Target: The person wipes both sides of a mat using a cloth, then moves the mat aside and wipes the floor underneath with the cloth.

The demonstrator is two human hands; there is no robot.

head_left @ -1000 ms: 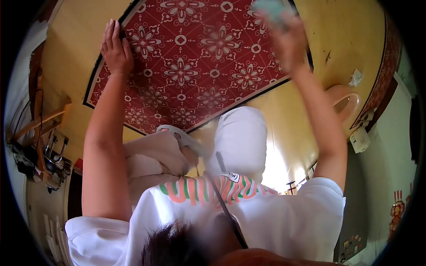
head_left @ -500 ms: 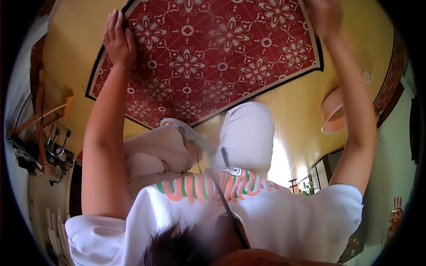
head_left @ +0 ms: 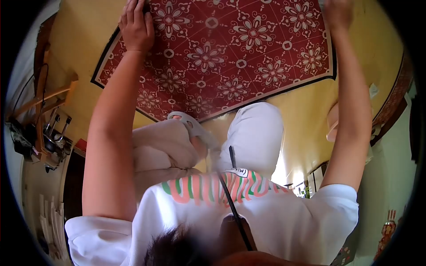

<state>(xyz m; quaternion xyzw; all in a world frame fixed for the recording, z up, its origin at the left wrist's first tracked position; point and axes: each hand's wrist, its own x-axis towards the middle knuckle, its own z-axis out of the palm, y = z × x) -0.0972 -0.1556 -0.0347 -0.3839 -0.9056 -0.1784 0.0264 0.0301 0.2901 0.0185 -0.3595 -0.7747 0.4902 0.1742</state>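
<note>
One red patterned mat (head_left: 222, 66) spread on yellow floor (head_left: 306, 102), in front of bent knees. Left hand (head_left: 136, 26) laid flat on mat's left side, fingers stretched out. Right hand (head_left: 339, 15) held at mat's right edge, blurred, cut by frame; finger state cannot be told. Peach basin (head_left: 332, 122) partly hidden by right forearm (head_left: 353, 93).

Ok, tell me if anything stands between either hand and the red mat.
Nothing visible does. The left hand rests on the left edge of the red mat; the right hand, blurred, is at its right edge, contact unclear. The pink basin sits off the mat, partly behind the right forearm.
</note>
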